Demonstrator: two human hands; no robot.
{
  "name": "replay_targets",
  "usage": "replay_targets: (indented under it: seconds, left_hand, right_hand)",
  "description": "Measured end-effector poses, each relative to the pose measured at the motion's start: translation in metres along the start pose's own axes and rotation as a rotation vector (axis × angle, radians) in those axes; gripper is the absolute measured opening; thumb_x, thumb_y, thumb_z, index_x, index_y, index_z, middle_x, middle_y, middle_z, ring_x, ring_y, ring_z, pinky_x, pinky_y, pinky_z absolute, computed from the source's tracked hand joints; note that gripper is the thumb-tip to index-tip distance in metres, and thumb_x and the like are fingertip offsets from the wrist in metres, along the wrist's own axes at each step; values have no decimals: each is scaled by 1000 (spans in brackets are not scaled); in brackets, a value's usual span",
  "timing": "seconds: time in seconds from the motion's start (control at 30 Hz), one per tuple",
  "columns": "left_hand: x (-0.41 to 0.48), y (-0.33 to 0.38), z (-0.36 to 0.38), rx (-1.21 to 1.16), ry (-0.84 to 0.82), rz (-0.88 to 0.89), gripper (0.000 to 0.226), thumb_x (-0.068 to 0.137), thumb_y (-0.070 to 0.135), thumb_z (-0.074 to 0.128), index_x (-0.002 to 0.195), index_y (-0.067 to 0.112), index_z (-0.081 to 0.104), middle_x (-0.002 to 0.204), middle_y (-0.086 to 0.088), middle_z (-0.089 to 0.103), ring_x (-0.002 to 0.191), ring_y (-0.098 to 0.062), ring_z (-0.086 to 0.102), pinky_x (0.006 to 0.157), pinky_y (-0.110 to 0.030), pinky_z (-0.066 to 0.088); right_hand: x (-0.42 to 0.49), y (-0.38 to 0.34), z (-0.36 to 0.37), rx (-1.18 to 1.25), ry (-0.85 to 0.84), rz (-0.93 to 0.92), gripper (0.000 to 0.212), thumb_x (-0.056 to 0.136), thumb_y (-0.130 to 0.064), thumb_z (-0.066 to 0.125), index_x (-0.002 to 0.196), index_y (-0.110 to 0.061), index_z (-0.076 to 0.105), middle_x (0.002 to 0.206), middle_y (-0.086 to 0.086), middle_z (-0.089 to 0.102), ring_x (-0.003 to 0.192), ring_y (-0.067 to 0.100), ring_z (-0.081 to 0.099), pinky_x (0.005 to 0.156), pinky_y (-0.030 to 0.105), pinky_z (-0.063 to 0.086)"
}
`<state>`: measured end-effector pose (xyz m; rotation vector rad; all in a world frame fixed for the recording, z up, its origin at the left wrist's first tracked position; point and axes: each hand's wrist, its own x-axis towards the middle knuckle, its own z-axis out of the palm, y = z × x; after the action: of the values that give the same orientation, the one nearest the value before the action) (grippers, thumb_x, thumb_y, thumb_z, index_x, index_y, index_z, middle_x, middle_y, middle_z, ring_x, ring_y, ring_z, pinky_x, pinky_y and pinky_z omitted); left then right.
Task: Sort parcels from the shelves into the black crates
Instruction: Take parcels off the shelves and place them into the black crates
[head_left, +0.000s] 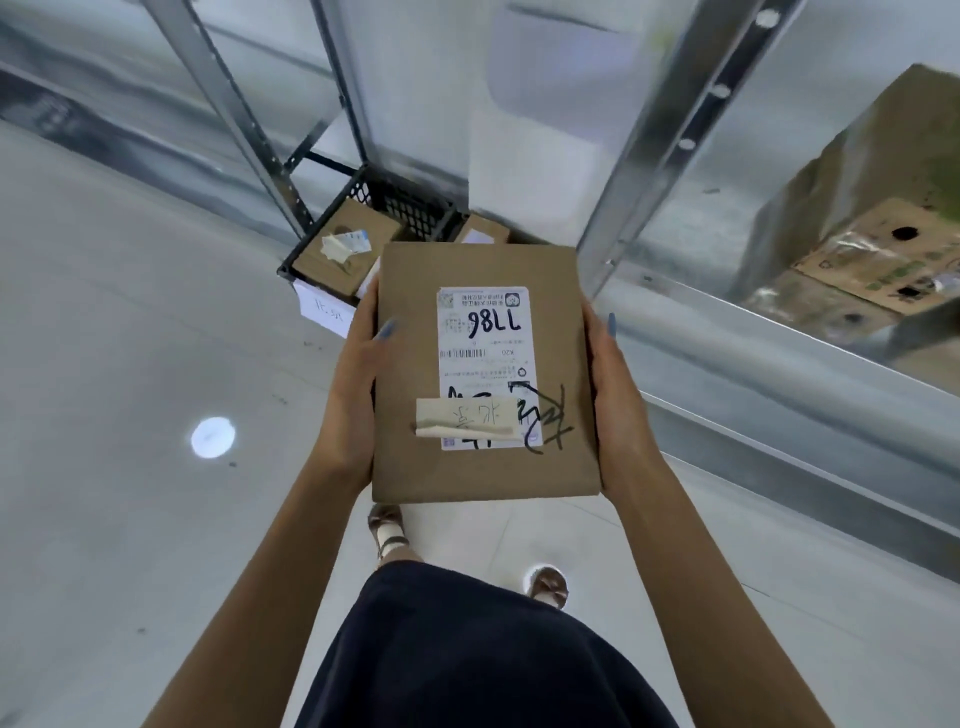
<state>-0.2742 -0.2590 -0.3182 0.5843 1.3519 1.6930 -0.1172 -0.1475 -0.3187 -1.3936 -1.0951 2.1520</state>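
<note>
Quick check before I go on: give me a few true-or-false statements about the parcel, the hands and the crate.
1. The left hand and right hand hold the parcel by opposite sides. True.
2. The parcel lies in the black crate. False: it is held in the air, short of the crate.
3. The crate is empty. False: a brown box lies in it.
4. A white label faces up on the parcel. True.

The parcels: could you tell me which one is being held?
The flat parcel marked 7786, between left hand and right hand; another parcel lies in the black crate.
</note>
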Motion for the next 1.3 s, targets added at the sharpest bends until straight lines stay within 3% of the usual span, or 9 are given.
replay_targets:
  seconds: [0.17, 0.33, 0.53, 0.63, 0.77, 0.93, 1.07, 1.2, 1.3]
  left_hand:
    - [43, 24, -86, 37, 72, -101, 75, 86, 39, 53, 153, 26, 23, 153, -5, 39, 136, -28, 45, 109, -57, 37]
    - [93, 43, -152, 34, 36, -112, 65, 93, 29, 43, 154, 22, 21, 146, -4, 49, 125, -23, 57, 101, -47, 49]
    - [161, 47, -200, 38, 35, -159, 71, 89, 31, 48, 154, 24, 20, 146, -2, 48, 123, -19, 58, 100, -44, 50]
    - [207, 50, -217, 66, 10, -171, 75, 85, 32, 53, 153, 24, 22, 142, -1, 51, 122, -19, 59, 98, -44, 52]
    - [273, 61, -230, 112, -23, -151, 51, 88, 20, 43, 138, 27, 37, 125, 14, 59, 116, -10, 61, 93, -33, 54]
    - [353, 64, -255, 152, -84, -179, 62, 87, 18, 43, 147, 18, 25, 123, 20, 52, 106, 8, 61, 82, -17, 52]
    - [408, 43, -279, 190, -123, -222, 59, 98, 12, 42, 152, 19, 19, 127, 23, 48, 110, 9, 59, 86, -18, 52]
    - [462, 13, -310, 256, -134, -291, 75, 88, 31, 50, 154, 24, 15, 149, 10, 39, 129, -1, 47, 102, -27, 47]
    - [502, -17, -341, 307, -157, -309, 62, 99, 19, 44, 154, 21, 15, 143, 20, 39, 125, 12, 45, 100, -14, 43]
  right_hand:
    - [40, 1, 85, 18, 31, 14, 48, 90, -67, 48, 121, -35, 67, 107, -1, 75, 97, 19, 72, 81, 36, 57]
    - [83, 0, 158, 6, 101, 12, 67, 81, -75, 53, 138, -40, 50, 131, -5, 64, 113, 17, 66, 97, 44, 53]
    - [140, -18, 209, -5, 134, 49, 49, 88, -69, 48, 121, -37, 66, 105, -3, 75, 94, 18, 73, 82, 37, 59]
    - [177, -32, 229, -9, 166, 47, 50, 89, -68, 46, 122, -36, 65, 107, -3, 75, 96, 19, 72, 82, 37, 59]
    - [226, -49, 254, 42, 237, 62, 49, 92, -66, 45, 127, -36, 62, 110, -4, 74, 96, 16, 72, 82, 34, 60]
    - [290, -65, 282, 88, 274, 39, 48, 96, -62, 38, 134, -38, 56, 116, -6, 72, 102, 14, 70, 85, 34, 59]
    - [342, -63, 296, 63, 283, 6, 50, 98, -60, 34, 143, -41, 43, 136, -8, 60, 121, 13, 60, 103, 40, 49]
    - [402, -50, 307, 103, 306, 82, 53, 95, -66, 35, 142, -43, 43, 134, -8, 62, 118, 13, 63, 104, 44, 48]
    - [452, -29, 321, 139, 302, 119, 60, 91, -71, 38, 144, -43, 41, 136, -10, 59, 120, 12, 61, 106, 45, 46]
